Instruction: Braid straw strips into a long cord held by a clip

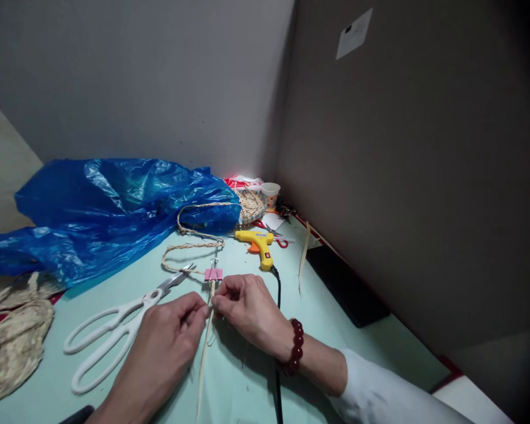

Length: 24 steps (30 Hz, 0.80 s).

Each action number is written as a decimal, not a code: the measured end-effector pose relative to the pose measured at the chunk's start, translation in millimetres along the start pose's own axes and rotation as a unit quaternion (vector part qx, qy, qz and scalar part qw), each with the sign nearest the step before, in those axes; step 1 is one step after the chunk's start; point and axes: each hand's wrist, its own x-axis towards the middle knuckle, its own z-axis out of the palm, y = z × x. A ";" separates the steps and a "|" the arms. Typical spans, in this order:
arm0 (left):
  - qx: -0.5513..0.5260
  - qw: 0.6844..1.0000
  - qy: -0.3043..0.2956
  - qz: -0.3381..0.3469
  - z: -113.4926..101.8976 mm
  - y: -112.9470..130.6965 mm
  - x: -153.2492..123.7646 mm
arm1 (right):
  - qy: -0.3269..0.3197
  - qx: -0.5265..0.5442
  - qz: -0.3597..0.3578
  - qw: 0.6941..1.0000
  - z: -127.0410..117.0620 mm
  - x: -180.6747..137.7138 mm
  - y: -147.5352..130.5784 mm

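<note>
A thin straw-coloured braid runs down from a pink binder clip, and loose strands trail from it toward me. My left hand pinches the strands from the left side, fingertips together. On the right, my right hand grips the braid just below the clip between thumb and fingers. Beyond the clip, a finished length of braided cord winds back across the table to a blue plastic bag. White-handled scissors lie half behind my left hand, blades toward the clip.
A yellow glue gun lies past my right hand, its black cable running toward me. The blue bag, a woven basket and a paper cup stand behind. A black phone lies right; coiled woven straw sits left.
</note>
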 end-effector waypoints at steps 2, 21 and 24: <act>-0.006 1.000 0.002 0.020 7.2 1.5 -4.4 | -0.007 0.022 0.007 1.000 0.2 0.2 1.7; -0.075 0.995 0.059 -0.019 -1.1 -5.4 9.3 | -0.113 0.201 0.095 0.968 -10.6 5.1 -5.2; -0.303 0.946 -0.116 -0.021 3.7 -14.7 19.5 | -0.106 0.183 0.074 0.975 -9.7 6.4 -2.6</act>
